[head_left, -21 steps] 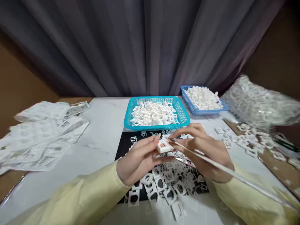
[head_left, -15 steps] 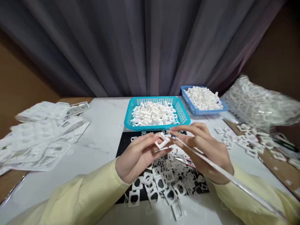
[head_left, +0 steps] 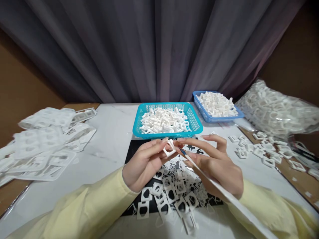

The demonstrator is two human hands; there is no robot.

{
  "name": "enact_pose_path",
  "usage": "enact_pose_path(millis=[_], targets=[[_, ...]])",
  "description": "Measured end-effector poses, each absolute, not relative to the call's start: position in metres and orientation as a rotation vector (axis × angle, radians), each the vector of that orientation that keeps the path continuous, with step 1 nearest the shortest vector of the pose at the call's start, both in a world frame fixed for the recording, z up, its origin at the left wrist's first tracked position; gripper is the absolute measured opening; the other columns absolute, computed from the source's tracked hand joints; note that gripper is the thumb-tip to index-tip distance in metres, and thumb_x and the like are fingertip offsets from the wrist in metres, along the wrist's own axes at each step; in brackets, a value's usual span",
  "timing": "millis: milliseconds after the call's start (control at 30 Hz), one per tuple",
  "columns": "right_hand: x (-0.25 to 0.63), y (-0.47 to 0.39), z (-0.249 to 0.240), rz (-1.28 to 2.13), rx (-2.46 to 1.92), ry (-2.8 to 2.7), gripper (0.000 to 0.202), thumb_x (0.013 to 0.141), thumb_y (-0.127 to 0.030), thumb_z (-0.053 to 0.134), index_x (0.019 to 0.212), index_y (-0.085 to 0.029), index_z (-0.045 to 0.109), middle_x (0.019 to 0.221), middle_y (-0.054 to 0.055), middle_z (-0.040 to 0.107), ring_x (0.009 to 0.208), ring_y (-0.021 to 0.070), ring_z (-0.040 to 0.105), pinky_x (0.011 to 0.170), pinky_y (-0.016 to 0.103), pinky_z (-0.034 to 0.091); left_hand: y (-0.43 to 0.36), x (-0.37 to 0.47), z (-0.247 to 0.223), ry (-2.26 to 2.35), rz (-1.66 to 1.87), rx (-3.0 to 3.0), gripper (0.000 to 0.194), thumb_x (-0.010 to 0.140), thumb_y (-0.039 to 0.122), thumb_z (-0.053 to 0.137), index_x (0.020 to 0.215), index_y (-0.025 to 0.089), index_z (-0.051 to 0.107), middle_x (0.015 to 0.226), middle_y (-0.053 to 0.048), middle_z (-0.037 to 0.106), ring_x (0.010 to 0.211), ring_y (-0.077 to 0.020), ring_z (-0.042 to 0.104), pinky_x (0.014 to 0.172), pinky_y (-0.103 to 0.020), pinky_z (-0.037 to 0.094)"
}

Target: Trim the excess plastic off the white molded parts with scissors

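Observation:
Between thumb and fingers, my left hand (head_left: 147,159) holds a small white square frame (head_left: 169,148) with an opening in it. My right hand (head_left: 215,161) pinches the blue end of a long white strip (head_left: 224,192), which runs down to the lower right. Fingertips of both hands meet beside the frame. Below them, many white cut pieces (head_left: 164,207) and thin scraps lie on a black mat (head_left: 132,149). Just behind the hands stands a turquoise basket (head_left: 167,135) filled with white pieces.
A blue basket (head_left: 209,119) of white pieces stands at the back right, beside a clear bag (head_left: 276,109) of white parts. Loose white frames (head_left: 269,162) lie at the right. Stacked white moulded sheets (head_left: 42,142) cover the left side. A grey curtain (head_left: 129,49) hangs behind.
The white frame has turned and shifted slightly left in my left hand. My right fingers have come closer to it, and the long strip has tilted more steeply downward.

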State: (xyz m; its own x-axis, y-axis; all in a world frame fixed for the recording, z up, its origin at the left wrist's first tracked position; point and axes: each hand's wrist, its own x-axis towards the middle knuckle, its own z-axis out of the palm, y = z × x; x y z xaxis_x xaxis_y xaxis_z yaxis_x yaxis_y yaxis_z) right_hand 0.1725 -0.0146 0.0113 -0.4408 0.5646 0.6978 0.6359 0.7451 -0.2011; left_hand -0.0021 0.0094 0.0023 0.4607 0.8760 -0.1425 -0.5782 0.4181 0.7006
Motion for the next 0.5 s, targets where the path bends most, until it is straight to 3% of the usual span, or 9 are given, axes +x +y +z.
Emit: enact_pose_path(millis=[167, 333, 500], targets=[[0.18, -0.018, 0.021, 0.331, -0.836, -1.791, 0.01, 0.081, -0.012, 0.062, 0.078, -0.022, 0.062, 0.08, -0.001, 0.071, 0.093, 0.0191, 0.064, 0.081, 0.038, 0.047, 0.007, -0.003, -0.001, 0.566, 0.909, 0.676, 0.025, 0.088, 0.019, 0.05, 0.073, 0.009, 0.067, 0.089, -0.009, 0.068, 0.091, -0.0174, 0.059, 0.094, -0.034, 0.04], [0.182, -0.015, 0.025, 0.926, -0.96, -1.629, 0.015, 0.08, -0.019, 0.065, 0.065, -0.02, 0.061, 0.092, 0.001, 0.071, 0.102, 0.0202, 0.06, 0.089, 0.04, 0.048, 0.005, -0.003, -0.003, 0.562, 0.857, 0.668, 0.021, 0.087, 0.019, 0.052, 0.075, 0.012, 0.069, 0.081, -0.005, 0.068, 0.085, -0.0133, 0.059, 0.091, -0.028, 0.04], [0.176, -0.019, 0.024, 0.866, -0.93, -1.671, 0.016, 0.081, -0.017, 0.062, 0.066, -0.02, 0.058, 0.095, 0.002, 0.071, 0.104, 0.0194, 0.058, 0.087, 0.039, 0.049, 0.003, -0.005, -0.003, 0.586, 0.859, 0.708, 0.021, 0.085, 0.021, 0.056, 0.071, 0.013, 0.068, 0.076, -0.002, 0.065, 0.08, -0.0106, 0.057, 0.08, -0.02, 0.041]])
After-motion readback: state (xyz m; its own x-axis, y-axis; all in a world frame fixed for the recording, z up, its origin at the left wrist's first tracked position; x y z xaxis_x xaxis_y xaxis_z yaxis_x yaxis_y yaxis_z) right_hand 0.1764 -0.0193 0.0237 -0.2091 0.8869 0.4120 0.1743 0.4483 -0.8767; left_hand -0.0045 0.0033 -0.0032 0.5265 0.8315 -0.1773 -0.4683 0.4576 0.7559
